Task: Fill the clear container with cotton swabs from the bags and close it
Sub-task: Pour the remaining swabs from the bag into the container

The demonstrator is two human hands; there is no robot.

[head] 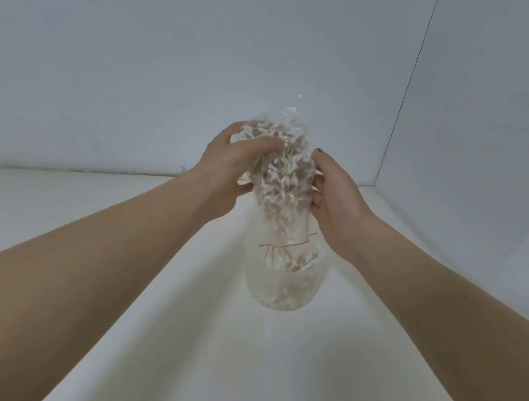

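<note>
White table (107, 262), grey wall. Both hands, left (227, 166) and right (333, 197), grip the upended bag (281, 175) over the container (281, 279); the film is probably light, limp and slippery, best squeezed mid-body.

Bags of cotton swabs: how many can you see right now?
1. The clear plastic bag of cotton swabs is held in both hands' grip, left hand and right hand, mouth down over the clear round container on the white table. Others may be out of view.
</note>
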